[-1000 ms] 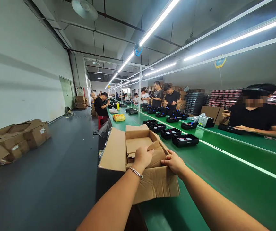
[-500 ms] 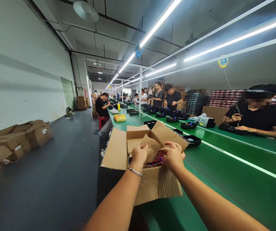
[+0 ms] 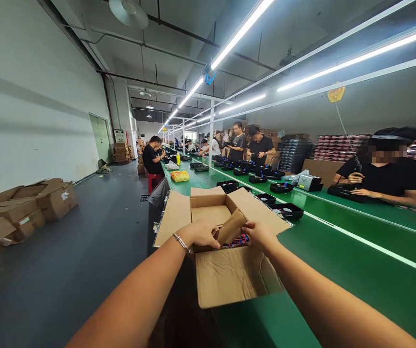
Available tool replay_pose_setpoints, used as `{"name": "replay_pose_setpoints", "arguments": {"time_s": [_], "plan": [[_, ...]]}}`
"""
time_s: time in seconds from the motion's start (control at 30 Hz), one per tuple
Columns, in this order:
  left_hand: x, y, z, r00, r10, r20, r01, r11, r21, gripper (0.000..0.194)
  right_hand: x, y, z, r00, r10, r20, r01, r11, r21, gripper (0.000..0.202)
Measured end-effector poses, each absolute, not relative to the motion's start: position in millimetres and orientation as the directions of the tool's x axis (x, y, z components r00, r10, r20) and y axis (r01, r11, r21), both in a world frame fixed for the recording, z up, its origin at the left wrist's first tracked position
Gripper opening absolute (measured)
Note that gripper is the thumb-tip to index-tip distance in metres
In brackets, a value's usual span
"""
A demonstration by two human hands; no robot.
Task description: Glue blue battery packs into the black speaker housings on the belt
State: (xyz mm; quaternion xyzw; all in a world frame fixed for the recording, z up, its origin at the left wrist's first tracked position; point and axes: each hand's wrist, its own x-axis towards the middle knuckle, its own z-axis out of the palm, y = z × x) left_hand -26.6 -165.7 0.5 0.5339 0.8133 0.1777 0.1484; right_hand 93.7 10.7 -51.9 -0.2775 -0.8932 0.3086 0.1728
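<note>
Left hand (image 3: pixel 200 234) fingers pinch the cardboard insert (image 3: pixel 230 227); right hand (image 3: pixel 260 233) fingers grip its other edge.

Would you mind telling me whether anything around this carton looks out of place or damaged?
Two things stand out: the cardboard box hangs over the edge of the green conveyor belt, and opened, crumpled cartons lie scattered on the floor by the left wall.

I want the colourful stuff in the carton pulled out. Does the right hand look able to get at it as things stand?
Probably yes. The right hand is at the open cardboard box, beside the red-and-blue contents. The left hand holds a cardboard insert tilted up, which uncovers only part of them.
</note>
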Motion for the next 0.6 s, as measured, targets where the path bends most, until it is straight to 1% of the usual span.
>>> {"name": "replay_pose_setpoints", "arguments": {"time_s": [0.07, 0.1, 0.13, 0.2, 0.27, 0.3, 0.33, 0.37, 0.4, 0.47, 0.5, 0.53, 0.6], "plan": [[-28.1, -173.8, 6.5, -0.44, 0.898, 0.022, 0.839, 0.402, 0.368, 0.017, 92.2, 5.6, -40.4, -0.758, 0.635, 0.148, 0.384, 0.619, -0.685, 0.024], [-29.5, -176.9, 11.7, -0.493, 0.866, 0.08, 0.826, 0.438, 0.355, 0.016, 92.3, 4.4, -32.0, -0.738, 0.654, 0.166, 0.372, 0.6, -0.709, 0.025], [-31.1, -179.4, 19.0, -0.547, 0.825, 0.144, 0.81, 0.478, 0.34, 0.019, 93.3, 3.9, -22.5, -0.718, 0.671, 0.186, 0.351, 0.58, -0.735, 0.026], [-32.4, -181.6, 38.8, -0.648, 0.696, 0.309, 0.759, 0.561, 0.331, 0.027, 98.4, 3.2, -2.8, -0.689, 0.686, 0.232, 0.276, 0.545, -0.792, 0.028], [-25.9, -178.7, 60.0, -0.684, 0.566, 0.461, 0.728, 0.572, 0.377, 0.029, 108.1, -0.1, 12.7, -0.689, 0.665, 0.287, 0.145, 0.514, -0.845, 0.03], [-18.3, -174.9, 68.1, -0.676, 0.533, 0.509, 0.736, 0.531, 0.421, 0.027, 114.5, -3.5, 17.1, -0.7, 0.642, 0.313, 0.065, 0.494, -0.867, 0.034], [-8.0, -169.6, 73.0, -0.654, 0.54, 0.53, 0.757, 0.456, 0.468, 0.025, 122.0, -7.9, 18.7, -0.715, 0.615, 0.333, -0.012, 0.465, -0.885, 0.043], [4.3, -163.3, 74.1, -0.614, 0.589, 0.525, 0.781, 0.361, 0.509, 0.024, 130.5, -12.8, 17.4, -0.732, 0.59, 0.342, -0.076, 0.429, -0.9, 0.052], [17.7, -156.4, 71.3, -0.549, 0.673, 0.496, 0.802, 0.258, 0.538, 0.025, 140.2, -17.6, 13.5, -0.749, 0.57, 0.339, -0.12, 0.386, -0.915, 0.058], [42.2, -143.3, 55.9, -0.366, 0.836, 0.409, 0.822, 0.085, 0.563, 0.031, 165.2, -23.3, -0.2, -0.762, 0.574, 0.3, -0.151, 0.292, -0.944, 0.061], [50.8, -138.1, 45.1, -0.299, 0.884, 0.359, 0.837, 0.062, 0.544, 0.036, 181.9, -23.0, -8.9, -0.75, 0.603, 0.272, -0.146, 0.249, -0.957, 0.06], [56.2, -133.9, 33.7, -0.274, 0.912, 0.304, 0.86, 0.09, 0.503, 0.04, 202.3, -20.1, -18.1, -0.722, 0.647, 0.243, -0.136, 0.211, -0.968, 0.058], [57.3, -128.2, 12.3, -0.314, 0.931, 0.187, 0.896, 0.226, 0.383, 0.04, 256.3, -8.2, -37.3, -0.624, 0.76, 0.182, -0.106, 0.149, -0.983, 0.056]]}}
